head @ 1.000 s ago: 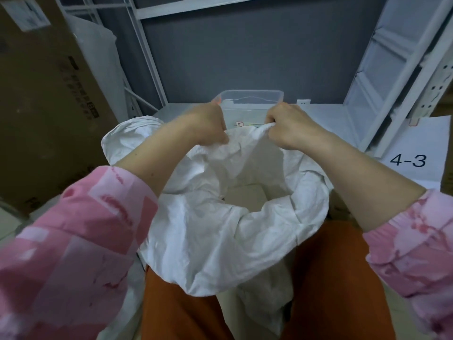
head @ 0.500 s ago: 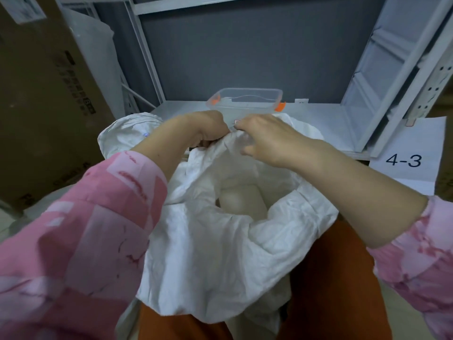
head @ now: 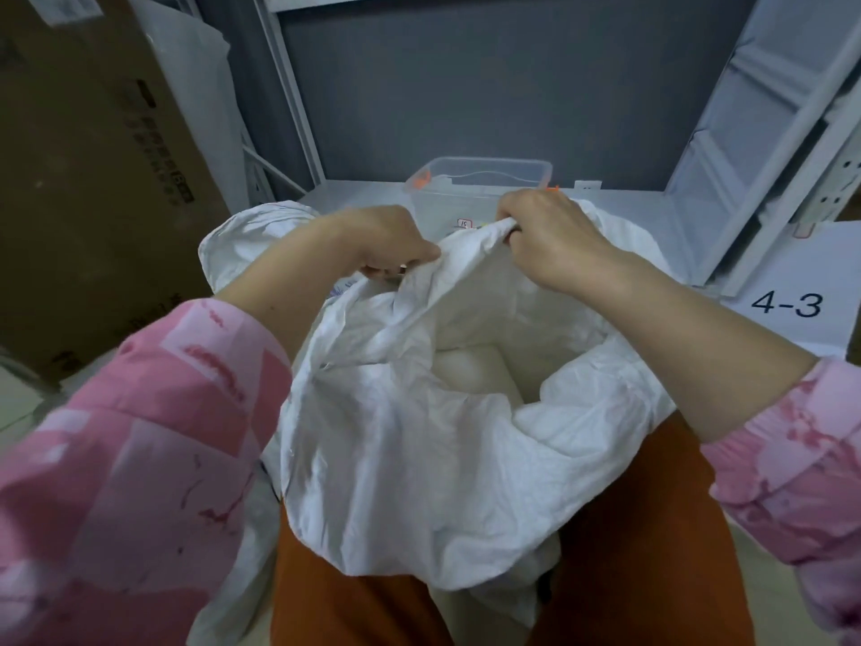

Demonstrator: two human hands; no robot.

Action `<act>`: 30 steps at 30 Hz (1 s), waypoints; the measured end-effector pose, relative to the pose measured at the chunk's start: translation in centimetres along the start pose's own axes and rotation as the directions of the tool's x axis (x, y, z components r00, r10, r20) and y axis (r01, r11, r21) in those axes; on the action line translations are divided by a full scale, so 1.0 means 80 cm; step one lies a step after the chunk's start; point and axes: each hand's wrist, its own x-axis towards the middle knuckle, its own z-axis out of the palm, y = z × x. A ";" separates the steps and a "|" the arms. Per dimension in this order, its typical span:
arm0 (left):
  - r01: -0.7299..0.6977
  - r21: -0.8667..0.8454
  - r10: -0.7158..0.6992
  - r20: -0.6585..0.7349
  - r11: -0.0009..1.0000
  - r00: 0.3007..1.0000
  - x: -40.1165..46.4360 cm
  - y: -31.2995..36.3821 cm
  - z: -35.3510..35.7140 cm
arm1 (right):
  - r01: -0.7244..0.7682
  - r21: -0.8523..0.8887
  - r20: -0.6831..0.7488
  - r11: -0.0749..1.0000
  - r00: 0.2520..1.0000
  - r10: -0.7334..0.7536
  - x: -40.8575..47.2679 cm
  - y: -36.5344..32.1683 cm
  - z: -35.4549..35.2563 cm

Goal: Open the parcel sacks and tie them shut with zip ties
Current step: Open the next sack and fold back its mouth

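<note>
Head-worn camera looks forward and down, close over the hands [head: 466, 244]

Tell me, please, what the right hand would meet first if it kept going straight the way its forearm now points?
Probably the clear plastic box on the shelf, just beyond the right hand gripping the sack rim; the depth between them is hard to judge.

Soft, even indoor light — faint shadows, wide-angle bending and slight blur at edges.

sack [head: 419, 459] contents hidden | bin [head: 480, 179] contents unclear | box [head: 93, 179] cropped
</note>
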 end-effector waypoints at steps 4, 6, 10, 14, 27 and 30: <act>0.001 -0.127 0.001 0.021 0.992 1.000 -0.002 -0.005 0.006 | -0.007 0.031 -0.044 0.999 0.999 0.008 -0.003 0.001 0.003; -0.002 -0.129 0.004 0.018 0.992 1.000 -0.003 -0.006 0.006 | -0.016 0.047 -0.047 0.999 0.999 0.018 -0.003 0.002 0.004; 0.031 -0.250 -0.020 0.043 0.968 0.999 -0.002 -0.005 0.007 | -0.053 0.073 -0.055 0.996 0.997 0.057 -0.001 0.005 -0.001; 0.055 -0.337 -0.056 0.006 0.940 0.998 0.003 -0.003 0.007 | -0.084 -0.028 -0.025 0.996 0.996 0.083 0.002 0.004 0.000; -0.117 -0.445 0.024 -0.210 0.888 0.977 -0.008 -0.005 -0.005 | 0.228 -0.139 0.033 0.964 0.974 -0.225 0.013 -0.048 0.006; -0.075 -0.091 0.047 -0.272 0.993 0.961 -0.016 -0.021 -0.014 | 0.190 -0.142 0.027 0.971 0.982 -0.188 0.015 -0.042 0.009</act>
